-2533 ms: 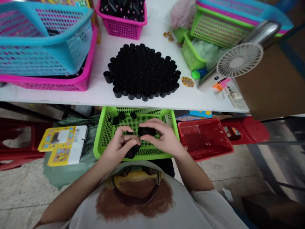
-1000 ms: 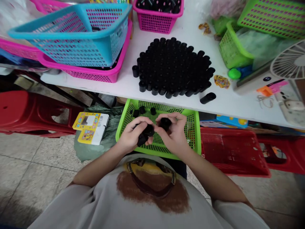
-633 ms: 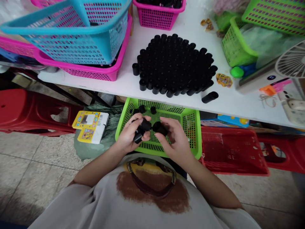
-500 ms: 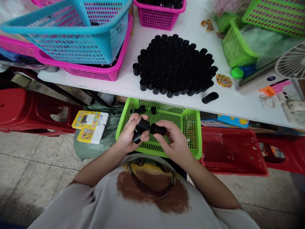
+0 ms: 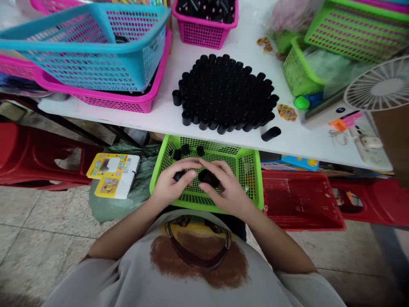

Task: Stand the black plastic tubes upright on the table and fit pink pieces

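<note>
Over the green basket [image 5: 259, 187] on my lap, my two hands are close together, fingertips nearly meeting. My right hand [image 5: 228, 187] pinches a short black tube [image 5: 208, 178] between thumb and fingers, its hollow end turned toward my left hand. My left hand [image 5: 174, 181] is curled around a black cylindrical piece [image 5: 179, 175], most of it hidden by the fingers. Several small black pieces [image 5: 185, 149] lie at the far side of the basket. On the white table ahead stands a dense cluster of upright black tubes [image 5: 223, 94], with one tube [image 5: 271, 134] lying apart at its right.
A blue basket [image 5: 96, 47] rests in a pink basket [image 5: 150, 100] at the left. Another pink basket [image 5: 204, 34] holds black pieces. At the right are a white fan [image 5: 380, 87] and green baskets [image 5: 300, 72]. A red crate [image 5: 303, 200] stands beside my lap.
The two black pieces were end to end between my hands; now they are apart. My left fingers have closed further over theirs, and the right tube's hollow end shows. The view has shifted slightly.
</note>
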Motion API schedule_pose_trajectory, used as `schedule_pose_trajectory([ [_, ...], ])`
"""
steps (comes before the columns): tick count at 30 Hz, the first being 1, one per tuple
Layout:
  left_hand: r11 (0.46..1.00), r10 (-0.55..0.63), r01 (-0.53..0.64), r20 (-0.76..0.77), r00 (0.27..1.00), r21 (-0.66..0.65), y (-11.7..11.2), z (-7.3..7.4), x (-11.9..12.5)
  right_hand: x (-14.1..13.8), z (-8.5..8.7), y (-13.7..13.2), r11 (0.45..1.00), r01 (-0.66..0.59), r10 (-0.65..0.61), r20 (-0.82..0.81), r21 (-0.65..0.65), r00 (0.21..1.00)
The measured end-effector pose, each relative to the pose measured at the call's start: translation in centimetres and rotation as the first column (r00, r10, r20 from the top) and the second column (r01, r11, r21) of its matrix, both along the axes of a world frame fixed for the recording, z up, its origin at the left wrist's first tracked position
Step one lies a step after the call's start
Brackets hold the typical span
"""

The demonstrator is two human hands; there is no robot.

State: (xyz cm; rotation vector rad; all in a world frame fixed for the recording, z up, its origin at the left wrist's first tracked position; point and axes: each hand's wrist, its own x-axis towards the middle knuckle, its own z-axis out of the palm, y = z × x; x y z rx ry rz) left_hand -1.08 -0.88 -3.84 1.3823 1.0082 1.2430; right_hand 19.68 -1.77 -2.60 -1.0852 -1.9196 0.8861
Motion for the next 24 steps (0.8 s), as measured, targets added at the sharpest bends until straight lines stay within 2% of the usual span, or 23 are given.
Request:
schedule_pose_trajectory([
  [2, 0.991, 0.067, -0.048, 0.158, 0.985, -0.125, 0.1, -0.1, 0.0, 1.7, 0.2, 1.7, 0.972, 0.135, -0.159, 0.115, 0.192, 0.98],
  [3, 0.98, 0.096, -0.049, 0.239, 0.966, -0.195, 0.1, 0.0, 0.1, 2.8, 0.2, 2.8, 0.932, 0.232, -0.28, 0.146, 0.28, 0.949],
  [5, 0.949, 0.109, 0.011, 0.361, 0.926, -0.315, -0.1, 0.2, 0.3, 5.1, -0.4, 5.1, 0.813, 0.411, -0.521, 0.199, 0.412, 0.83],
  [7, 0.914, 0.087, 0.104, 0.438, 0.895, -0.393, -0.3, 0.6, 0.4, 7.2, -1.4, 7.2, 0.71, 0.516, -0.683, 0.292, 0.479, 0.67],
  [9, 0.876, 0.062, 0.193, 0.501, 0.863, -0.442, -0.5, 1.0, 0.3, 8.7, -2.5, 8.6, 0.672, 0.548, -0.738, 0.384, 0.499, 0.555],
  [10, 0.863, 0.055, 0.228, 0.531, 0.845, -0.452, -0.6, 1.2, 0.2, 9.2, -2.9, 9.0, 0.668, 0.547, -0.743, 0.415, 0.504, 0.526],
  [12, 0.859, 0.048, 0.256, 0.568, 0.822, -0.443, -0.6, 1.3, -0.4, 9.4, -3.3, 9.2, 0.659, 0.529, -0.751, 0.433, 0.535, 0.498],
  [14, 0.89, 0.039, 0.22, 0.548, 0.835, -0.399, -0.4, 1.2, -1.1, 8.7, -3.2, 8.9, 0.639, 0.498, -0.764, 0.414, 0.586, 0.495],
  [15, 0.913, 0.039, 0.181, 0.519, 0.854, -0.365, -0.2, 1.1, -1.6, 8.0, -3.1, 8.7, 0.657, 0.46, -0.744, 0.417, 0.597, 0.522],
  [16, 0.934, 0.041, 0.137, 0.481, 0.876, -0.329, 0.0, 1.0, -2.1, 7.1, -3.0, 8.4, 0.711, 0.39, -0.683, 0.444, 0.585, 0.58],
  [17, 0.952, 0.048, 0.092, 0.438, 0.898, -0.292, 0.3, 0.9, -2.5, 5.9, -3.1, 8.1, 0.797, 0.287, -0.569, 0.5, 0.532, 0.653],
  [19, 0.971, 0.071, 0.018, 0.359, 0.931, -0.238, 0.7, 0.7, -3.3, 3.2, -3.7, 7.9, 0.956, 0.052, -0.228, 0.623, 0.288, 0.748],
  [20, 0.975, 0.083, -0.008, 0.327, 0.941, -0.224, 0.8, 0.7, -3.5, 1.8, -4.3, 8.0, 0.991, -0.012, -0.079, 0.655, 0.132, 0.752],
  [21, 0.976, 0.092, -0.026, 0.299, 0.95, -0.215, 0.9, 0.6, -3.6, 0.5, -4.9, 8.2, 1.0, -0.015, 0.007, 0.666, 0.007, 0.746],
  [22, 0.978, 0.097, -0.039, 0.276, 0.956, -0.207, 0.9, 0.6, -3.6, -0.6, -5.5, 8.6, 0.998, 0.003, 0.046, 0.671, -0.071, 0.74],
  [24, 0.981, 0.094, -0.051, 0.234, 0.968, -0.186, 0.6, 0.6, -3.4, -2.1, -6.7, 9.5, 0.989, 0.055, 0.054, 0.674, -0.139, 0.736],
])
